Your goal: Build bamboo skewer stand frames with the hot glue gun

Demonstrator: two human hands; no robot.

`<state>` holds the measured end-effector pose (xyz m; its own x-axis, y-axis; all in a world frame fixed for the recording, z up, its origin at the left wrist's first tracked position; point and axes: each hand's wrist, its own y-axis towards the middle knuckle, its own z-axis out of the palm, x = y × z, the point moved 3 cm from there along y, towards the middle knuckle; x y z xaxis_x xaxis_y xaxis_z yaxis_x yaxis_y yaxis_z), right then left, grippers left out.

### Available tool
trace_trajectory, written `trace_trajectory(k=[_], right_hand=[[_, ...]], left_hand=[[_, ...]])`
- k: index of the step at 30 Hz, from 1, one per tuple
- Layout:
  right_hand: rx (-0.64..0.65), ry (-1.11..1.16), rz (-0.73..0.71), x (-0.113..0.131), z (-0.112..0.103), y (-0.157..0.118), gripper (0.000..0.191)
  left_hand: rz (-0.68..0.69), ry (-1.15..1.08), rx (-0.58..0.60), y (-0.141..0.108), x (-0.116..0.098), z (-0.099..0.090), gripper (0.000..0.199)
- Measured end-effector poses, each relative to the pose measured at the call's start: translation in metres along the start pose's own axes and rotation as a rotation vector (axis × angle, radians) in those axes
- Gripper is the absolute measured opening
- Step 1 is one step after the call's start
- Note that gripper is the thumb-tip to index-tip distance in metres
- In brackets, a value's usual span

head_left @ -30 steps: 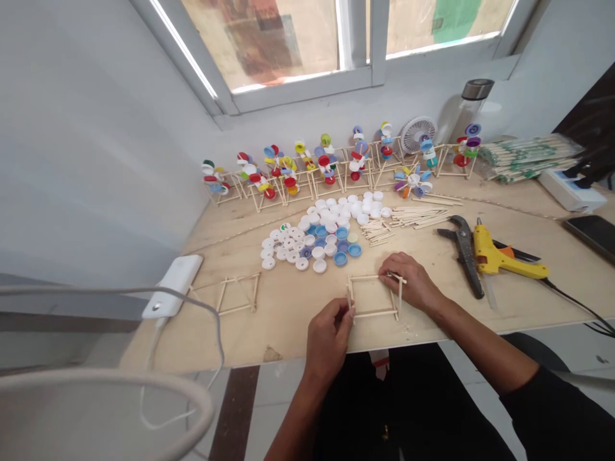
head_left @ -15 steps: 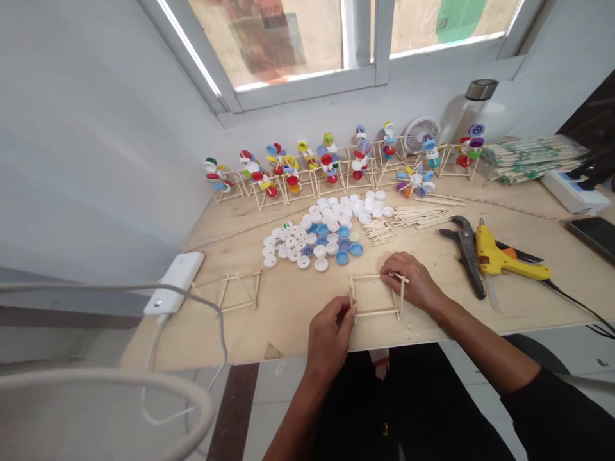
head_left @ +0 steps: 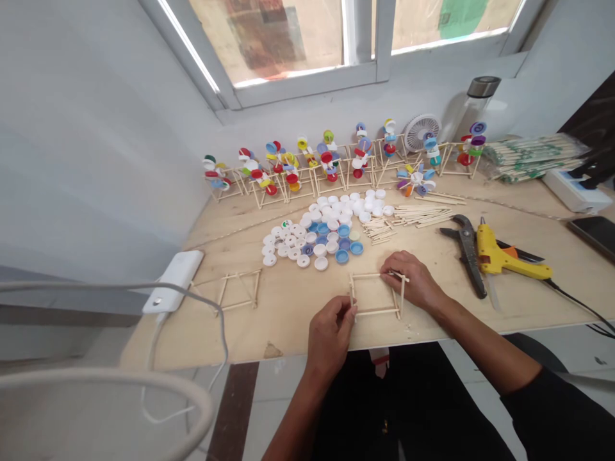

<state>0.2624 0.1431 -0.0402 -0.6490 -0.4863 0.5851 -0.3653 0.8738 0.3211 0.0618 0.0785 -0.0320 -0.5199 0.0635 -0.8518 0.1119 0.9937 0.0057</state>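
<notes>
Almost nothing changes over the last second: our left hand (head_left: 329,333) still pinches the left side of the stick frame (head_left: 377,312), and our right hand (head_left: 414,280) stays closed on its far right corner. The frame remains by the table's (head_left: 298,330) near edge, about midway along. We judge this a steadying hold; the glue gun (head_left: 512,260) lies untouched toward the right edge.
</notes>
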Motion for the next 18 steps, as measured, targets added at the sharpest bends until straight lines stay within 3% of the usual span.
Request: trace_trajectory(k=[8, 15, 18], right_hand=[[0.018, 0.040, 0.014, -0.004, -0.002, 0.000, 0.005], [0.037, 0.075, 0.068, -0.006, -0.020, -0.018, 0.035], [0.029, 0.101, 0.144, -0.005, -0.028, -0.035, 0.037]], left_hand=[[-0.004, -0.009, 0.005, -0.001, 0.000, 0.000, 0.017], [-0.004, -0.016, -0.006, 0.000, -0.002, 0.000, 0.017], [-0.003, -0.019, -0.012, 0.000, -0.002, -0.001, 0.017]])
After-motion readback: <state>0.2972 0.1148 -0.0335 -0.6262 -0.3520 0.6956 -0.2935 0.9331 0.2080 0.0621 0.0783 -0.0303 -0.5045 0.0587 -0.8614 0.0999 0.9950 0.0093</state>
